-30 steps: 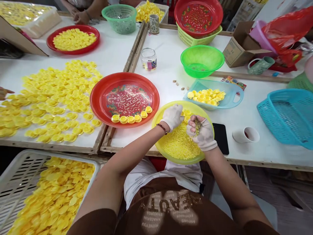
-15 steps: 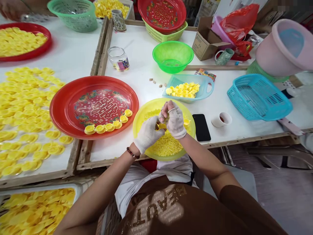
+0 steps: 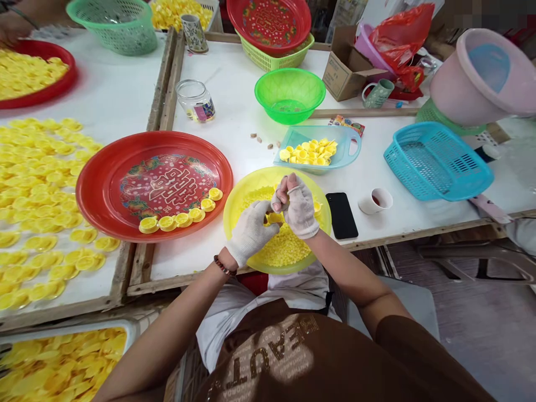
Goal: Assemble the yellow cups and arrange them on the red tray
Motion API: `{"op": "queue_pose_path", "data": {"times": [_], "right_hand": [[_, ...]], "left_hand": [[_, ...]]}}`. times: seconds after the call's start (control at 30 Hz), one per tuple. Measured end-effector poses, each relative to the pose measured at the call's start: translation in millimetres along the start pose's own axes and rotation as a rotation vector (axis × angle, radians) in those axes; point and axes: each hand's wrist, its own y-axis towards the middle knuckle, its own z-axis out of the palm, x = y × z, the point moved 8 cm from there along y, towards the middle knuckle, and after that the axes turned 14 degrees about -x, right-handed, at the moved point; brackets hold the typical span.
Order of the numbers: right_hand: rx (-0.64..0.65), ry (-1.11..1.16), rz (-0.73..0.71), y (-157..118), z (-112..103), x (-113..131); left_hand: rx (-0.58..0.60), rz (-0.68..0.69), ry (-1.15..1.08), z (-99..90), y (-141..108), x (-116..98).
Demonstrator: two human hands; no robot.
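My left hand [image 3: 252,231], in a white glove with bare fingertips, pinches a small yellow plastic piece [image 3: 274,218] over the yellow basin [image 3: 231,215]. Close beside it, my right hand [image 3: 298,207], gloved the same way, has its fingers curled and pinched together; what they hold is hidden. Many small yellow pellets [image 3: 288,248] fill the bottom of the basin. To the left, a red tray [image 3: 100,184] with a printed pattern carries a curved row of round yellow pieces [image 3: 183,219] along its near edge.
A light blue scoop tray [image 3: 343,159] of yellow cup-shaped pieces lies behind the basin. A black phone [image 3: 342,215], a paper cup [image 3: 376,201] and a blue basket [image 3: 438,162] are to the right. A green bowl [image 3: 290,95] and a jar [image 3: 196,101] stand farther back. Another person's hand [image 3: 10,28] is at far left.
The view has shifted slightly, so the table's things sit a little farther left. Both my hands keep nearly the same pinched pose over the basin. The other person's hand now reaches the far red tray.
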Motion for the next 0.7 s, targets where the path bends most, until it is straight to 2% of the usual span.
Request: {"op": "queue_pose_path", "data": {"times": [0.23, 0.37, 0.47, 0.53, 0.6, 0.7], "right_hand": [[-0.02, 0.001, 0.001, 1.3, -3.1, -3.3], [-0.056, -0.038, 0.029, 3.7, -14.9, -3.1], [-0.034, -0.159, -0.024, -0.1, -28.0, 1.7], [0.055, -0.376, -0.121, -7.0, -32.5, 6.5], [0.237, -0.71, -0.284, -18.9, -28.6, 8.4], [0.549, -1.145, -0.542, -42.5, -19.3, -0.4]], "left_hand": [[0.013, 0.016, -0.013, -1.9, -1.6, -0.9], [-0.033, 0.077, -0.065, -10.1, -7.1, -0.2], [-0.067, 0.121, -0.11, -19.5, -13.5, 0.5], [-0.085, 0.109, -0.108, -31.5, -15.9, 4.9], [-0.127, 0.043, -0.069, -54.6, -14.1, 16.9], [-0.24, -0.119, 0.113, -113.6, -6.0, 53.8]]}}
